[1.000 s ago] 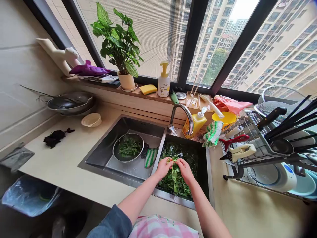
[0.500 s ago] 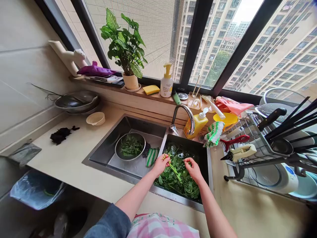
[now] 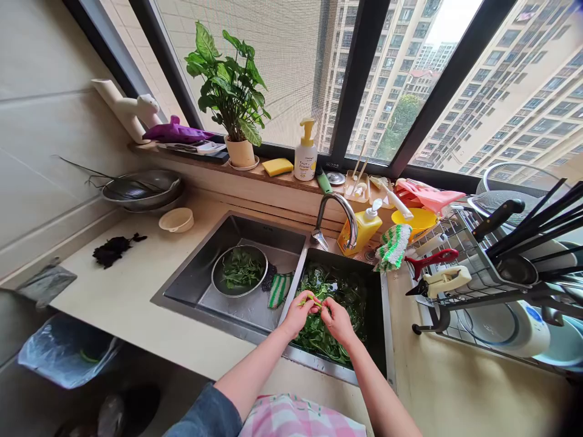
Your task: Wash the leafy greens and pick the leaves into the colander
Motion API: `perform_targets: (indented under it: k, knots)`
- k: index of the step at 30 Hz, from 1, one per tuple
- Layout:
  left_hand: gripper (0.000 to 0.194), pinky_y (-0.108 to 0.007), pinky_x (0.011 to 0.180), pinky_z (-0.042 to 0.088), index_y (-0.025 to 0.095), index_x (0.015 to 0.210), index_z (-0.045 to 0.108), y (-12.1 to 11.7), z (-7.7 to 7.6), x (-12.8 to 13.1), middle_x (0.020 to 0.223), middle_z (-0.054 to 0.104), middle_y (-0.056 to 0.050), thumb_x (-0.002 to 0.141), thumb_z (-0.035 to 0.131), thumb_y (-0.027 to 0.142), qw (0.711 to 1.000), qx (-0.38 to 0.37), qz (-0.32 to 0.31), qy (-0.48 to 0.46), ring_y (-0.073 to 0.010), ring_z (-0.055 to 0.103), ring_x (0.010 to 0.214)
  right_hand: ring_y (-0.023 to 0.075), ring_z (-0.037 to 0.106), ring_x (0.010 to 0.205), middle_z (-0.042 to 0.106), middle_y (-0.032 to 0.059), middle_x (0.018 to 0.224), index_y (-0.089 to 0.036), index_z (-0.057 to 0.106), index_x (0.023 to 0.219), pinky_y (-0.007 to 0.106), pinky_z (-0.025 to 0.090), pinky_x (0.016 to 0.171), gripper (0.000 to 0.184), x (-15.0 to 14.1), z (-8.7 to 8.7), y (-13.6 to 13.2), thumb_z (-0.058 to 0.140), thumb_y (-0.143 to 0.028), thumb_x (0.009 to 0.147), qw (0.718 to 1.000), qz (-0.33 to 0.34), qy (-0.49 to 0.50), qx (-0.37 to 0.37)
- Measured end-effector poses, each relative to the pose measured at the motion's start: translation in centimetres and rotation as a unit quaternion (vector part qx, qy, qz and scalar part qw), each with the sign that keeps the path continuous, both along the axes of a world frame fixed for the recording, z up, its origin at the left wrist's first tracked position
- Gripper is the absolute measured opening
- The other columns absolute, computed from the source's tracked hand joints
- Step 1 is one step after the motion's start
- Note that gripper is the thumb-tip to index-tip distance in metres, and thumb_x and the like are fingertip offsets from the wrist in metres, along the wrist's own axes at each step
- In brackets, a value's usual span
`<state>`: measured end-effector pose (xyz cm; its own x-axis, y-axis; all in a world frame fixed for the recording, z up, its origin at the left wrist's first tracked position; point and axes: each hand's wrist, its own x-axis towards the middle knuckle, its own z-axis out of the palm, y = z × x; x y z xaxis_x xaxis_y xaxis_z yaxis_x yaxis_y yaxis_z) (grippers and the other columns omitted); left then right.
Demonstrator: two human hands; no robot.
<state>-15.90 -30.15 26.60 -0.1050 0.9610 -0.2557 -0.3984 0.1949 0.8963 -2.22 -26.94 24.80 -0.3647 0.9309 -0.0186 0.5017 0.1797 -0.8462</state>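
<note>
Both hands meet over the right sink basin, which holds water and a heap of leafy greens. My left hand is closed around thin green vegetable stems. My right hand is pinched close against the left one, at the lower end of the same stems; its fingertips partly hide them. In the left basin stands a round metal bowl with picked leaves in it. A green-and-white striped scrubbing cloth lies beside that bowl.
The faucet arches behind the right basin, near a yellow pump bottle. At right stands a dish rack with a knife and chopsticks. Left are a wok, a cream bowl and a dark clump. A lined bin sits below.
My hands were together, then parted with the stems in the left hand, and now are together again on stems. The view has shifted slightly left.
</note>
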Motion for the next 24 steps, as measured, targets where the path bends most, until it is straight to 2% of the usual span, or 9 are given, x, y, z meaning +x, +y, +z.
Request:
perform_targets:
  k: [3,5,9,14,19,24]
  knots:
    - [0.027,-0.025,0.069,0.047,0.018,0.079,0.049,-0.1,-0.1,0.1,0.076,0.063,-0.001,0.068,0.064,0.037,0.997,-0.006,0.046,-0.059,-0.0128,0.060,0.073,0.0114,0.039,0.052,0.045,-0.0037,0.056,-0.020,0.048,0.066,0.021,0.030,0.050,0.022,0.1,-0.9,0.3,0.039,-0.037,0.077,0.989,-0.123,0.073,-0.028]
    - [0.028,-0.025,0.069,0.047,0.017,0.079,0.049,-0.1,0.0,-0.2,0.078,0.063,-0.002,0.068,0.065,0.038,0.996,-0.003,0.053,-0.075,-0.0127,0.061,0.073,0.0122,0.043,0.057,0.049,-0.0020,0.061,-0.020,0.048,0.067,0.021,0.034,0.053,0.025,0.4,-1.0,0.4,0.038,-0.040,0.078,0.977,-0.163,0.123,-0.059]
    - [0.028,-0.025,0.070,0.048,0.016,0.077,0.051,0.0,0.0,-0.6,0.080,0.063,-0.003,0.066,0.067,0.037,0.996,-0.008,0.059,-0.073,-0.0124,0.061,0.074,0.0139,0.050,0.066,0.058,0.0020,0.072,-0.019,0.051,0.070,0.023,0.039,0.061,0.033,0.8,-0.1,-0.3,0.039,-0.048,0.081,0.972,-0.093,0.176,-0.128]
    - [0.031,-0.026,0.070,0.049,0.015,0.075,0.054,-0.2,-0.4,0.1,0.078,0.062,-0.002,0.061,0.071,0.036,0.996,-0.030,0.065,-0.056,-0.0132,0.061,0.073,0.0138,0.052,0.061,0.060,0.0007,0.065,-0.019,0.051,0.076,0.024,0.041,0.058,0.035,-0.1,0.7,-1.4,0.046,-0.053,0.078,0.968,-0.006,0.191,-0.160]
    - [0.029,-0.026,0.069,0.049,0.015,0.075,0.055,-0.8,-0.9,0.4,0.078,0.063,-0.003,0.060,0.072,0.033,0.997,-0.021,0.061,-0.035,-0.0135,0.061,0.071,0.0122,0.046,0.055,0.056,-0.0024,0.058,-0.020,0.052,0.071,0.023,0.035,0.054,0.026,-0.2,0.8,-1.6,0.051,-0.045,0.076,0.993,-0.006,0.098,-0.070]
    - [0.027,-0.026,0.076,0.049,0.016,0.077,0.053,-1.2,-1.3,0.9,0.082,0.063,-0.002,0.062,0.073,0.026,0.985,-0.027,0.092,-0.143,-0.0128,0.061,0.080,0.0099,0.035,0.049,0.049,-0.0049,0.055,-0.020,0.053,0.068,0.021,0.027,0.048,0.015,-0.4,1.0,-1.9,0.048,-0.033,0.073,0.999,-0.026,0.027,-0.015]
